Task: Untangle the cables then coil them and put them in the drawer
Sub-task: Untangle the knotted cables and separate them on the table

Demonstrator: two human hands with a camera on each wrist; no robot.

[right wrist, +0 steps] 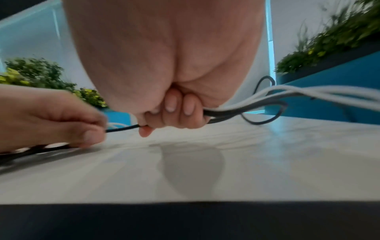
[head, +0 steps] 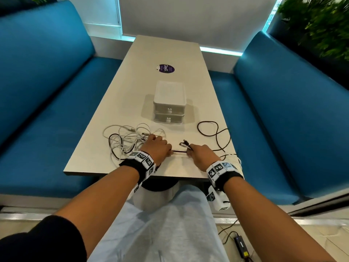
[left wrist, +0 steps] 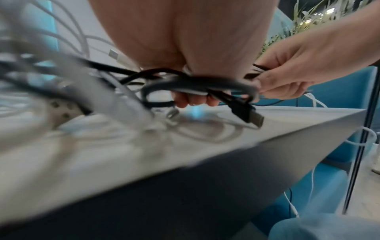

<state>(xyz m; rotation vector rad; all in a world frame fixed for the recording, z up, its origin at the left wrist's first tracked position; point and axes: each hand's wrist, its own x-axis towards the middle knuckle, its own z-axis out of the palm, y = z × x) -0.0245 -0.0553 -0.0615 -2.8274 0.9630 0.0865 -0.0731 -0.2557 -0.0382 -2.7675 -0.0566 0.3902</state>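
Observation:
A tangle of white and black cables (head: 128, 142) lies on the pale table (head: 177, 53) at the near left. My left hand (head: 156, 146) grips a bunch of them, fingers curled round black and white strands (left wrist: 185, 84). My right hand (head: 200, 154) grips a black cable (head: 219, 133) and white cables (right wrist: 308, 91), with plug ends (head: 184, 143) sticking out above its fist. A short taut stretch of black cable (head: 179, 151) runs between the two hands. A white two-drawer box (head: 169, 103) stands behind the hands, both drawers closed.
Blue benches (head: 47, 101) flank the table on both sides. A purple round sticker (head: 166, 68) sits further up the table. White cable hangs over the near right table corner (head: 234, 157). A black adapter (head: 240, 244) lies on the floor at the right.

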